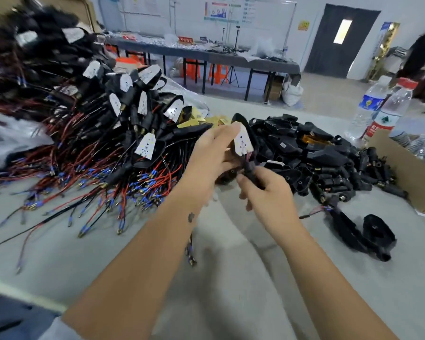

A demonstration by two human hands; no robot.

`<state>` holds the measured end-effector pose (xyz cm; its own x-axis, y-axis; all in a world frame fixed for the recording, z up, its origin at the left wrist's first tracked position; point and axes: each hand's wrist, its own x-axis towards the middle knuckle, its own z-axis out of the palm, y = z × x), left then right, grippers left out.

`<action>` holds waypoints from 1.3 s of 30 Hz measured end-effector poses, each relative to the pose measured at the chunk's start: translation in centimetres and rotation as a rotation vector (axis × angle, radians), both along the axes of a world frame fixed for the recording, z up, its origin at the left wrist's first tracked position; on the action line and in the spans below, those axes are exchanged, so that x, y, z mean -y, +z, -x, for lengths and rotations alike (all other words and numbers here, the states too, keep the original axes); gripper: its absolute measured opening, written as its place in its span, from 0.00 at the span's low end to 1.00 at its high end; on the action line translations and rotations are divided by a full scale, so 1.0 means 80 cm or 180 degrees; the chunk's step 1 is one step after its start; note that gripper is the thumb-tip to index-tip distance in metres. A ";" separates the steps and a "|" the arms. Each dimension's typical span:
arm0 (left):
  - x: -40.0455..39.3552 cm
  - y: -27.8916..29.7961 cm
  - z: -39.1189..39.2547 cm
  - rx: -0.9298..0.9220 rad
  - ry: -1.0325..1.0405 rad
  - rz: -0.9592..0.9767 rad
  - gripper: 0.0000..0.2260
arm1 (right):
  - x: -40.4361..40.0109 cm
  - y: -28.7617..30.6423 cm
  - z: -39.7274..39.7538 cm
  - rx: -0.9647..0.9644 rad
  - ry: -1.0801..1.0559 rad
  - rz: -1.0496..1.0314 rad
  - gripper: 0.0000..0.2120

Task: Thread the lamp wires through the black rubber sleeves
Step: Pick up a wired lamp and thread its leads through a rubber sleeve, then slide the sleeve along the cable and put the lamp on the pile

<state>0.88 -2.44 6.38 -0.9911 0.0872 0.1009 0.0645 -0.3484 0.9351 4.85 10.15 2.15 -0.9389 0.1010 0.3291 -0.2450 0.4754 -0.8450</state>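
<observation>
The lamp wires [247, 159] of one lamp unit [242, 143] are held up over the middle of the table [231, 278], between the two hands. The left hand [211, 155] grips the unit, whose white LED plate faces the camera. The right hand [265, 190] pinches a black rubber sleeve [252, 174] just below it, where the wires enter. Motion blur hides how far the wires have gone through, so I cannot tell if this sleeve is fully on.

The task seems to be about in the middle. On the left lies a big pile of finished lamps [123, 114] with red and black wires and blue-tipped ends spread over the table. On the right is a heap of black parts [329, 155], which I judge still waits for threading, and a few loose black pieces [368, 234] lie nearer to the person.

The held wires look thin, dark and bunched together, and short between plate and sleeve.
</observation>
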 end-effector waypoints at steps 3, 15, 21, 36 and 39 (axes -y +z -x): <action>0.029 0.020 -0.004 -0.0083 0.0080 -0.0129 0.16 | 0.040 0.047 0.017 0.0036 0.0315 0.0868 0.09; 0.130 0.003 -0.018 0.0813 -0.0182 0.0417 0.12 | 0.194 0.095 0.086 0.0727 0.0671 0.2476 0.04; 0.208 0.016 0.028 0.0154 0.0673 0.1768 0.11 | 0.215 0.104 0.142 0.0822 0.0456 0.1881 0.09; 0.236 -0.038 0.058 0.0025 0.2362 0.3762 0.16 | 0.140 0.074 0.131 0.0487 0.0606 0.1429 0.09; 0.207 -0.022 0.045 -0.0473 0.2931 0.3684 0.15 | 0.099 0.058 0.110 0.0459 0.0317 0.1428 0.10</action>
<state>-2.68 -18.98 4.60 -0.7283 -0.4490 0.5176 -0.0387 0.7812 0.6231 -3.95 2.24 6.78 -0.9841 0.1104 0.1395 -0.1362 0.0363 -0.9900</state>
